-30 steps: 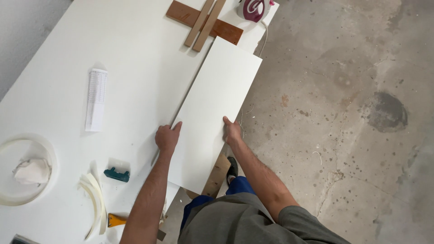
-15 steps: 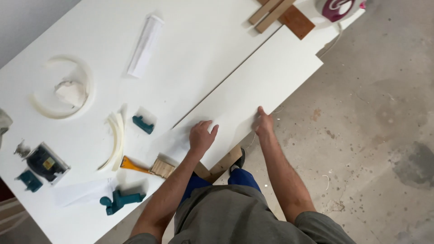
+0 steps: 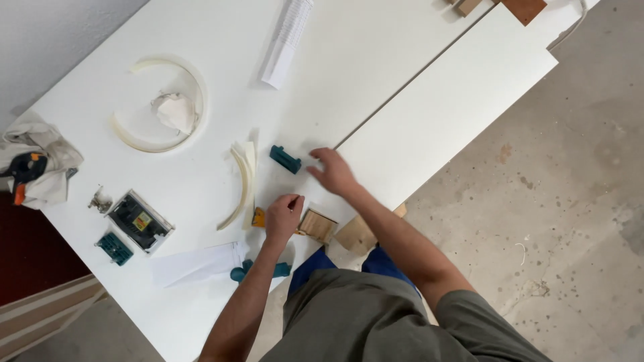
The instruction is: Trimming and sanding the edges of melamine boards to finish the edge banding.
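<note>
Two hands (image 3: 284, 216) (image 3: 333, 172), flat white panel (image 3: 443, 114)

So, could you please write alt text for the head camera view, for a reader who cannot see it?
A person leans over a white table: the left hand rests on a paintbrush and the right hand reaches toward a small teal block. A white panel lies to the right, above a concrete floor.

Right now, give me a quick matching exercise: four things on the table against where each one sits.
Things:
1. teal block
2. brush
3. crumpled paper
4. white panel

Places:
A. inside the curved white strip
B. under the left hand
C. along the table's floor-side edge
D. just ahead of the right hand

Pairs: 1-D, 2-B, 3-A, 4-C
</note>
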